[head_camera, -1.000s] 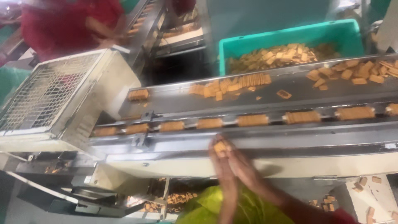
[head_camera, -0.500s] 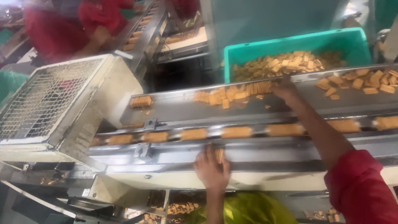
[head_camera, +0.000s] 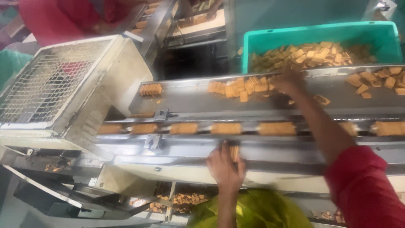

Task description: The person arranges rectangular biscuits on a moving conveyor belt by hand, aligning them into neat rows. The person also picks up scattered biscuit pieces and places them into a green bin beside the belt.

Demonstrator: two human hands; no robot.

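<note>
L hand [head_camera: 225, 165] pinches small biscuit stack [head_camera: 234, 153] at near rail of conveyor; R hand [head_camera: 288, 80], grip unclear w/ blur, reaches loose biscuit pile [head_camera: 242, 86] on upper tray [head_camera: 190, 99] — risk: hasty grab scatters/snaps biscuits, stack slips off rail.

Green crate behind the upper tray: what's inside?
The green crate holds a loose heap of tan biscuits, piled toward the front and middle. The tray's edge hides the crate's lower part, so its depth can't be seen.

Loose biscuits [head_camera: 240, 88] lie on the tray [head_camera: 190, 99], crate [head_camera: 320, 36] behind it.
</note>
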